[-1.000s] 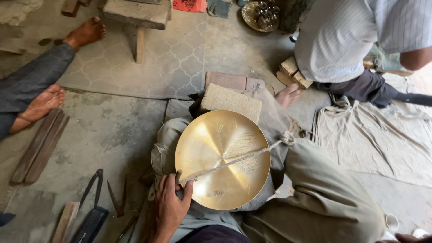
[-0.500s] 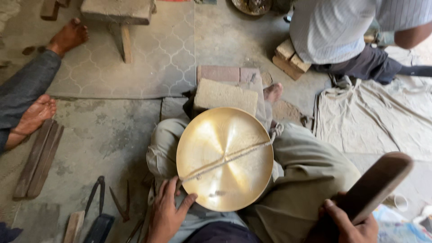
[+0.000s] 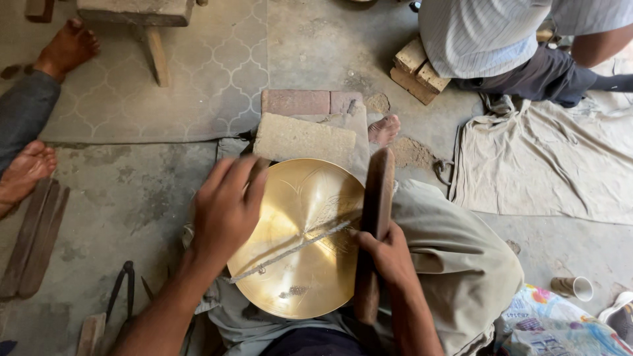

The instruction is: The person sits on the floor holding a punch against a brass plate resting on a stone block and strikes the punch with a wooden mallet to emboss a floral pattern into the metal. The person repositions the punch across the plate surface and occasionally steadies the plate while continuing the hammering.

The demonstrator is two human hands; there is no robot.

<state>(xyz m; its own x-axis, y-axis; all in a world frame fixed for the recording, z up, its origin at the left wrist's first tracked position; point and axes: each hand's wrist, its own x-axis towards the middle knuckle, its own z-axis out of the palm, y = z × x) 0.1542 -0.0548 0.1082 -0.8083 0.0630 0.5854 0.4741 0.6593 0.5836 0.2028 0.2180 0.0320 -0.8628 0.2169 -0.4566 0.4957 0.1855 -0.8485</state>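
A round, shiny brass plate point(image 3: 305, 250) lies on my lap with a thin cord stretched across its face. My left hand point(image 3: 226, 207) rests flat on the plate's upper left rim, fingers spread over the edge. My right hand point(image 3: 390, 256) grips a long dark wooden bat point(image 3: 376, 198), which lies along the plate's right edge and points away from me. My bare foot point(image 3: 384, 128) shows beyond the plate, next to a stone block point(image 3: 303, 140).
Bricks point(image 3: 310, 102) lie behind the stone block. Another person in a striped shirt point(image 3: 488, 33) sits at the top right by wooden blocks point(image 3: 417, 69). Someone's bare feet point(image 3: 30, 168) are at left beside wooden slats point(image 3: 33, 240). A cloth point(image 3: 554, 165) covers the floor at right; a paper cup point(image 3: 575, 288) lies there.
My left hand moved from the plate's lower left edge up onto its upper left rim. My right hand brought the wooden bat in from the right against the plate's right side.
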